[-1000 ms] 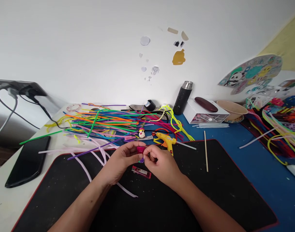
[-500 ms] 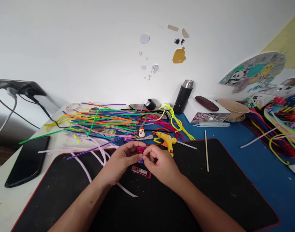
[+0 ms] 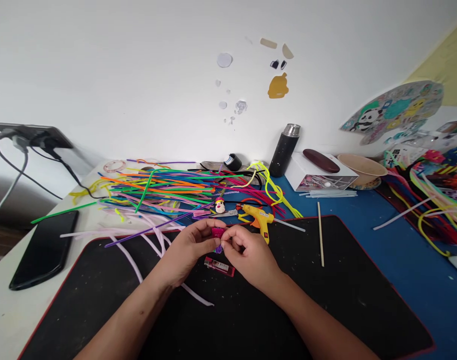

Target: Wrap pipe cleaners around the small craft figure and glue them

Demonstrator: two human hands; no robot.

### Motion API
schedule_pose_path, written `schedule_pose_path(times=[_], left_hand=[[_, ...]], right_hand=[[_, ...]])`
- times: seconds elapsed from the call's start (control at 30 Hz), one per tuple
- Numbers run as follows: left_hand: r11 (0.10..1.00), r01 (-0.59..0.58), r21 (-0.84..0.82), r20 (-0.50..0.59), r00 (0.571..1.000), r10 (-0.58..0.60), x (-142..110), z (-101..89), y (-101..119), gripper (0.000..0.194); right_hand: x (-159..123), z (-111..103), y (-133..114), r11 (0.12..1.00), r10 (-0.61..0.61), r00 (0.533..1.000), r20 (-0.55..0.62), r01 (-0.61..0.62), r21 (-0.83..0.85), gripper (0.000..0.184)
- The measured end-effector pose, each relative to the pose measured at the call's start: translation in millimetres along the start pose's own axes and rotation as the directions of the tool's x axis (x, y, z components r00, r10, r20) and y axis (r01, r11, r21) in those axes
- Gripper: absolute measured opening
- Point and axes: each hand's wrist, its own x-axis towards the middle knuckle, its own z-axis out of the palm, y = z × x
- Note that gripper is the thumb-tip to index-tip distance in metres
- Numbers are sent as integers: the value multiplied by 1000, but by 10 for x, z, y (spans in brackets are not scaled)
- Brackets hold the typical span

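Note:
Between my hands is a small magenta and purple craft piece (image 3: 218, 232), largely covered by fingers. My left hand (image 3: 193, 245) is closed around its left side, thumb and fingers pinching it. From the right, my right hand (image 3: 247, 250) pinches at the piece with thumb and forefinger; its fingertips meet my left thumb. Just below lies a red lighter (image 3: 219, 266) on the black mat (image 3: 344, 300). Beyond the hands sit a small white figure head with a red and yellow top (image 3: 220, 205) and a yellow glue gun (image 3: 262, 219) with a clear glue stick in it.
Many coloured pipe cleaners (image 3: 157, 190) spread across the back left. A phone (image 3: 44, 250) lies at left. A wooden stick (image 3: 320, 235) rests on the right. Behind stand a black thermos (image 3: 284, 150), a white box (image 3: 318, 172) and a beige bowl (image 3: 363, 167). More pipe cleaners (image 3: 408, 200) lie far right.
The view has shifted very slightly. Both hands keep their pinch on the craft piece, with hardly any visible movement.

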Motion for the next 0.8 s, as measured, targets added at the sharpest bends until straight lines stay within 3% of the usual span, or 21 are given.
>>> schedule_pose_path(times=[0.2, 0.8], left_hand=[[1000, -1, -2, -12, 1000, 1, 1, -6, 6, 35], [999, -29, -30, -24, 999, 29, -9, 18, 40, 30]], right_hand=[[13, -10, -34, 1000, 13, 1000, 4, -13, 20, 7], [-20, -66, -62, 985, 35, 986, -166, -6, 171, 20]])
